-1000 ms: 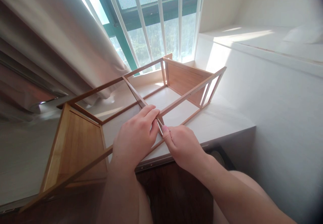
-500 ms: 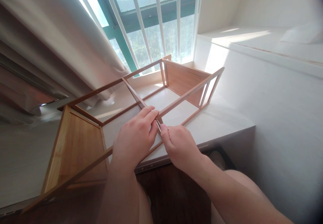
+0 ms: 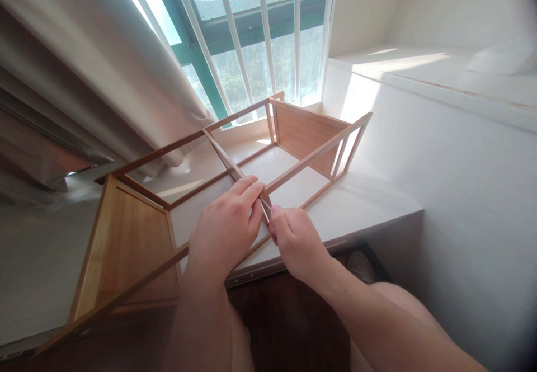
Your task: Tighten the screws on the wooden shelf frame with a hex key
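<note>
A light wooden shelf frame lies on its side on a white ledge under the window. My left hand is closed over the frame's near rail where the middle crossbar joins it. My right hand is closed in a pinch around a thin metal tool, whose tip points into that joint right beside my left fingertips. Solid wooden end panels close the frame at the left and far right.
A pale curtain hangs at the left next to the barred window. A white wall and a higher white shelf stand at the right. Dark floor and my knees lie below the ledge.
My right hand has shifted slightly left and rolled a little around the thin tool at the joint. My left hand and the frame have stayed put.
</note>
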A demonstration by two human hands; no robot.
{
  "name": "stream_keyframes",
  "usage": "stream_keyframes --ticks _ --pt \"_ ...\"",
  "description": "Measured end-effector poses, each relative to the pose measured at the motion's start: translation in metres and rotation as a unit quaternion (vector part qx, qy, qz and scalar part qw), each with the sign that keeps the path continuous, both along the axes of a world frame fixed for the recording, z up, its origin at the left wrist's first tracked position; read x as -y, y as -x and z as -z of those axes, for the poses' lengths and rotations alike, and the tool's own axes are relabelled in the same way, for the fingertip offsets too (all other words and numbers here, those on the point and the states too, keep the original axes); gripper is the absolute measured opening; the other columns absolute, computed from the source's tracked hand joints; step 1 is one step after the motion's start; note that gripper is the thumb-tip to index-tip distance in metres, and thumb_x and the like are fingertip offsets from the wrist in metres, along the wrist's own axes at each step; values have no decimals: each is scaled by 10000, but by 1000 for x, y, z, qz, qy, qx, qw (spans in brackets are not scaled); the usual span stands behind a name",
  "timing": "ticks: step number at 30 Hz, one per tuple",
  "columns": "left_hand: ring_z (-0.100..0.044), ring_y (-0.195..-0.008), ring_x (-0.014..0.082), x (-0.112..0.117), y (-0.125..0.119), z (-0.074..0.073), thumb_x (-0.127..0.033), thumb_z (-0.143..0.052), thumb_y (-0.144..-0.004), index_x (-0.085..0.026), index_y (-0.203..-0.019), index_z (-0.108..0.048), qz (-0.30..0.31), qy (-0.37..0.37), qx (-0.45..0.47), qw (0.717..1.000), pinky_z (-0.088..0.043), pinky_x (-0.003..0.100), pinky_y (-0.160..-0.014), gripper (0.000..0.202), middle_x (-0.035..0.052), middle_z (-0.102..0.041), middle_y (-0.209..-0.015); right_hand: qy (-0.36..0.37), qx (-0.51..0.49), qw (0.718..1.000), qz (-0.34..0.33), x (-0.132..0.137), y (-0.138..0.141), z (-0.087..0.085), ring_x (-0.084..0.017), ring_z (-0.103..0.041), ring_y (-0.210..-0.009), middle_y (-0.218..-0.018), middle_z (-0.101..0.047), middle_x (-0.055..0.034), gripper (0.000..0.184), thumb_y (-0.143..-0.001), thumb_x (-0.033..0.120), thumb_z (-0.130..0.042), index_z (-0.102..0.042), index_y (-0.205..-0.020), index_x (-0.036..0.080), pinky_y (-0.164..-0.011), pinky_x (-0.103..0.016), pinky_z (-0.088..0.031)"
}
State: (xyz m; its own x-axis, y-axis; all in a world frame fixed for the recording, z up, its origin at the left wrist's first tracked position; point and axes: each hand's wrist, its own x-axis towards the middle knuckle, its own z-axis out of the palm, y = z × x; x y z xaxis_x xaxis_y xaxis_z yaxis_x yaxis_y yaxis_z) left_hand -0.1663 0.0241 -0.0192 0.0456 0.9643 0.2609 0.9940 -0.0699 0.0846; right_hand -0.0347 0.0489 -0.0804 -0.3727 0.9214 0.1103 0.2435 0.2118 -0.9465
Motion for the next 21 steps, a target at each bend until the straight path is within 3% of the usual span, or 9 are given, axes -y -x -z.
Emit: stream_keyframes --ticks 10,16,21 --pt "-680 -1106 216 0 -1 0 -253 -415 -979 -311 -1215 -609 -1 2 1 1000 -509 318 -843 312 -66 -586 -1435 80 -88 993 12 0 5 3 -112 -339 -460 -477 -383 25 515 -998 447 -317 -401 -544 220 -496 -274 -257" --pt "-679 -1109 217 0 0 0 -247 -411 -975 -311 -1216 -618 -4 -1 -5 1000 -516 321 -833 324 -56 -587 -1438 59 -57 997 8 0 3 2 -110 -328 -479 -487 -342 36 504 -1019 410 -279 -354 -559 218 -519 -283 -227" --pt "-676 -1113 220 0 0 -1 -264 -402 -984 -306 -1223 -614 -5 -2 -14 1000 -520 332 -829 323 -70 -579 -1443 -8 49 999 0 1 -1 -10 -115 -310 -545 -548 -338 27 486 -1018 361 -289 -358 -563 203 -568 -295 -215"
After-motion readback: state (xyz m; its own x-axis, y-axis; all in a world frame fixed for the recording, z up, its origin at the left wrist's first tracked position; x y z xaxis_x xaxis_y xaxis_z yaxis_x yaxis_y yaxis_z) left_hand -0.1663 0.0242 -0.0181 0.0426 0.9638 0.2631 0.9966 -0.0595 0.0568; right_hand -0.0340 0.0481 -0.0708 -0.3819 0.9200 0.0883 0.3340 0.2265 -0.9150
